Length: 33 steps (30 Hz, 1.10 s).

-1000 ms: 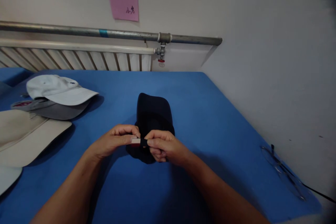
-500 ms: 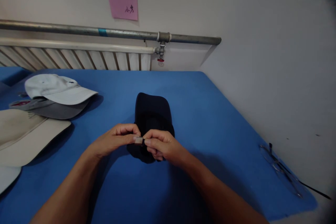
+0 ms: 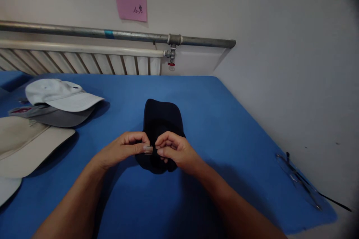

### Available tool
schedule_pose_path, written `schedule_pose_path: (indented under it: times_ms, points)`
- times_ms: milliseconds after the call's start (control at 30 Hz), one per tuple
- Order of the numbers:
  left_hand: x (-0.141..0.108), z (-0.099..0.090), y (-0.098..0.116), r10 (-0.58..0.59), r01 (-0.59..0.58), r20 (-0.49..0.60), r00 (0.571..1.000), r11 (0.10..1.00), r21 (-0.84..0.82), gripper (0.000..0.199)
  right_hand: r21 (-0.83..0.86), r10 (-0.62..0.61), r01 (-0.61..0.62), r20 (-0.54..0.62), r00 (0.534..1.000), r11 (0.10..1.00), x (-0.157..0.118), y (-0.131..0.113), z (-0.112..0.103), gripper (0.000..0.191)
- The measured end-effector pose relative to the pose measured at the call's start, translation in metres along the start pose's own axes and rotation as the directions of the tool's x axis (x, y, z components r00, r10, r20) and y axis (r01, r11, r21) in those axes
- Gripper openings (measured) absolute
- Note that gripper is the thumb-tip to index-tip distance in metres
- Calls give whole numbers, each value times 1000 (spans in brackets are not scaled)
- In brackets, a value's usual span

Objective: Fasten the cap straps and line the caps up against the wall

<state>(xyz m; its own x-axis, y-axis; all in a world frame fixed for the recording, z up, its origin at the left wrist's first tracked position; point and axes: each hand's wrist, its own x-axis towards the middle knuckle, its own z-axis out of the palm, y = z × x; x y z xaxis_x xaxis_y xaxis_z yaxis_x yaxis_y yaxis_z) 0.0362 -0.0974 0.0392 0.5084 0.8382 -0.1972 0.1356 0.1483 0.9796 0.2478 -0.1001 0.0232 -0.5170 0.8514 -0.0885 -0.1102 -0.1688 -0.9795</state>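
A dark navy cap [image 3: 163,114] lies on the blue table [image 3: 207,101], its brim pointing away from me. Over its near end, my left hand [image 3: 131,145] pinches a small metal buckle [image 3: 148,150] between thumb and fingers. Just to the right of the buckle is my right hand [image 3: 175,150], thumb and index finger slightly apart at their tips and the other fingers curled. Whether it holds the dark strap is too small to tell.
At the left lie a white cap [image 3: 64,95], a grey cap [image 3: 64,115] under it and a beige cap [image 3: 36,143]. Eyeglasses [image 3: 300,179] rest by the right edge. Behind the table are a radiator [image 3: 84,61] and a metal pipe [image 3: 134,35].
My right thumb and index finger have loosened and moved slightly off the buckle to the right. My left hand keeps its pinch on the buckle, which looks tilted differently.
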Motion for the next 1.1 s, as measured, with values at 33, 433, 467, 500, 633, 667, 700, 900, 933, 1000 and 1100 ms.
schedule_pose_path:
  times_ms: [33, 433, 467, 500, 633, 667, 700, 900, 933, 1000, 1100]
  points:
    - [0, 1, 0, 0, 0, -2, 1000, 1000, -3, 23, 3, -8, 8, 8, 1000, 1000, 0, 0, 0, 13]
    - [2, 4, 2, 0, 0, -6, 1000, 999, -37, 22, -46, -63, 63, -16, 998, 997, -3, -7, 3, 13]
    - [2, 4, 2, 1, -2, -11, 1000, 999, -41, 22, -44, -57, 56, -19, 998, 997, -4, -8, 2, 15]
    - [2, 4, 1, 0, -1, -15, 1000, 999, -43, 21, -39, -46, 46, -19, 999, 998, -4, -9, 1, 17]
    - [3, 6, 1, -9, 8, -2, 1000, 999, -52, 20, -44, -42, 42, -7, 999, 998, -5, -7, 2, 17]
    - [3, 7, 1, -12, 12, 12, 1000, 999, -52, 19, -45, -58, 58, -5, 998, 997, -4, -6, 4, 16]
    - [3, 7, 1, -13, 14, 26, 1000, 998, -53, 20, -44, -74, 73, -3, 997, 996, -4, -5, 5, 15]
    - [1, 3, -1, 10, -9, 27, 1000, 998, -58, 18, -166, -122, 120, -3, 993, 979, -6, -13, 6, 14]
    - [0, 2, -2, 20, -19, 18, 1000, 998, -61, 17, -197, -117, 114, -5, 993, 974, -6, -15, 4, 16]
    - [0, 0, -3, 35, -35, 6, 999, 998, -55, 15, -217, -82, 78, -11, 997, 973, -7, -18, 1, 21]
    - [1, 1, -3, 6, -6, 5, 1000, 999, -32, 17, -195, -34, 30, -16, 999, 980, -8, -18, -3, 21]
